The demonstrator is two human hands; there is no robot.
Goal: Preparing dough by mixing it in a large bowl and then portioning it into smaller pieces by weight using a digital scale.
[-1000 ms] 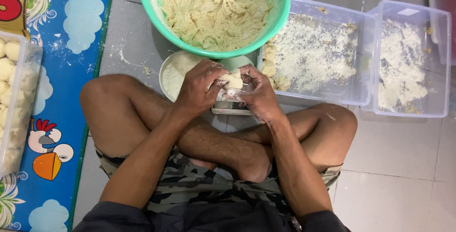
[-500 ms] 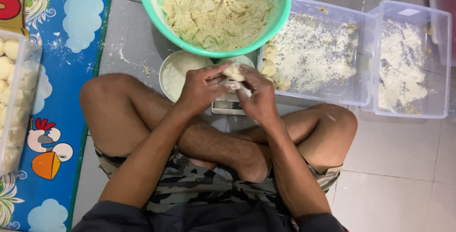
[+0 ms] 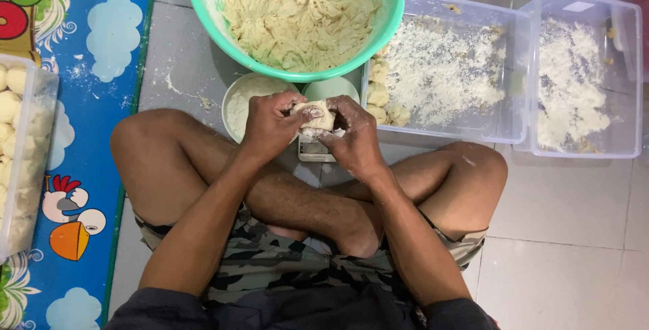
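Tiled floor (image 3: 574, 235) carries a green dough basin (image 3: 203, 12); both hands now sit lower, left hand (image 3: 270, 126) and right hand (image 3: 351, 134) fingers pinching a dough lump (image 3: 318, 115).

Person sits cross-legged, bare knees spread wide, shins crossed in front of the torso. Both forearms run forward from the lower edge of the view and converge at centre, above the crossed shins. Left hand (image 3: 270, 126) is palm-inward, fingers curled, thumb on top, knuckles facing the camera. Right hand (image 3: 353, 134) mirrors it, wrist bent inward, fingers wrapped from the far side. Fingertips of both hands meet; both are closed together around one small pale lump of soft dough (image 3: 319, 116), pressed between them. Both hands are dusted white, the right more so. Elbows bent, upper arms in dark sleeves close to the body.
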